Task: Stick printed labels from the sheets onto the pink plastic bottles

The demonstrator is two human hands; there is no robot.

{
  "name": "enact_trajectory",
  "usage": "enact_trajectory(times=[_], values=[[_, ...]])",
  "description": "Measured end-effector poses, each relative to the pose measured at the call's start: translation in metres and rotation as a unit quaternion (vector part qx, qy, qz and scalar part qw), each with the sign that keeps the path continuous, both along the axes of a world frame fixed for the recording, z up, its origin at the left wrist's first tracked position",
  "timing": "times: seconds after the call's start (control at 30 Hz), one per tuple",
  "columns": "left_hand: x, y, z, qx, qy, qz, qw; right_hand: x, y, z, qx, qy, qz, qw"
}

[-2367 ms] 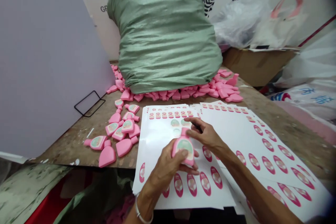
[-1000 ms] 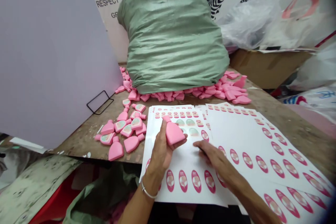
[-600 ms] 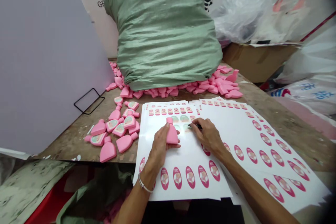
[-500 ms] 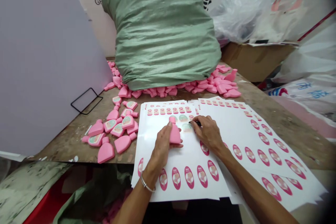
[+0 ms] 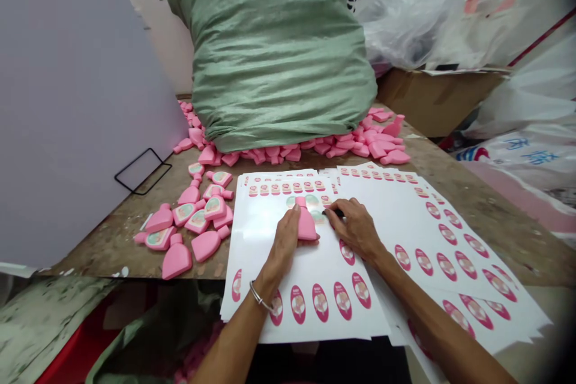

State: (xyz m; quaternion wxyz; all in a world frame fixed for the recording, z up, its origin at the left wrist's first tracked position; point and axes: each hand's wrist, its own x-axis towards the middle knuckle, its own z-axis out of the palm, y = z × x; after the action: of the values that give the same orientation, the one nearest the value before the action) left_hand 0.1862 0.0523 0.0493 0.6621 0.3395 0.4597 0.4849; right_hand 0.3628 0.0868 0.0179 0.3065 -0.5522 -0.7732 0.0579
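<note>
Over the sticker sheet (image 5: 265, 258), my left hand (image 5: 284, 240) is closed around a small pink toy bottle (image 5: 307, 227), cap pointing away from me. My right hand (image 5: 357, 227) pinches a slim black tool (image 5: 339, 213); most of it is hidden, so its kind is unclear. Its dark tip is at a pale green round sticker (image 5: 317, 216) on the sheet. Another green sticker (image 5: 311, 199) lies just beyond. Pink oval stickers (image 5: 320, 303) run along the sheet's near edge.
Several pink bottles, some with green labels, lie at left (image 5: 176, 258). A big green sack (image 5: 283, 60) stands on a pile of pink bottles (image 5: 375, 147). More sticker sheets (image 5: 396, 216) spread to the right. A black wire frame (image 5: 143, 171) leans by the pale panel (image 5: 81, 102).
My left hand has brought the pink bottle slightly right, closer to my right hand and over the green stickers. My right hand stays almost in place; the view has shifted slightly.
</note>
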Motion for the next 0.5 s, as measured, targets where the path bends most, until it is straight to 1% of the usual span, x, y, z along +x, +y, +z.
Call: enact_trajectory(times=[0.07,0.17,0.37,0.43,0.5], values=[[-0.0001,-0.0007,0.0003,0.004,0.005,-0.002,1.000,-0.0009,-0.0018,-0.0008,0.018,-0.019,-0.026,0.999],[0.0001,-0.0008,-0.0001,0.006,0.011,-0.002,1.000,-0.0010,-0.0023,-0.0020,0.017,-0.038,-0.031,0.999],[0.0003,-0.0018,0.0008,0.013,0.010,-0.005,1.000,-0.0044,-0.0011,-0.0031,-0.011,0.007,-0.021,1.000],[0.0001,-0.0021,-0.0001,0.015,0.011,-0.005,1.000,-0.0077,-0.0028,-0.0029,-0.001,-0.001,-0.020,1.000],[-0.0002,-0.0019,-0.0020,0.015,0.006,-0.001,1.000,-0.0096,-0.0047,-0.0026,0.022,-0.020,-0.036,0.999]])
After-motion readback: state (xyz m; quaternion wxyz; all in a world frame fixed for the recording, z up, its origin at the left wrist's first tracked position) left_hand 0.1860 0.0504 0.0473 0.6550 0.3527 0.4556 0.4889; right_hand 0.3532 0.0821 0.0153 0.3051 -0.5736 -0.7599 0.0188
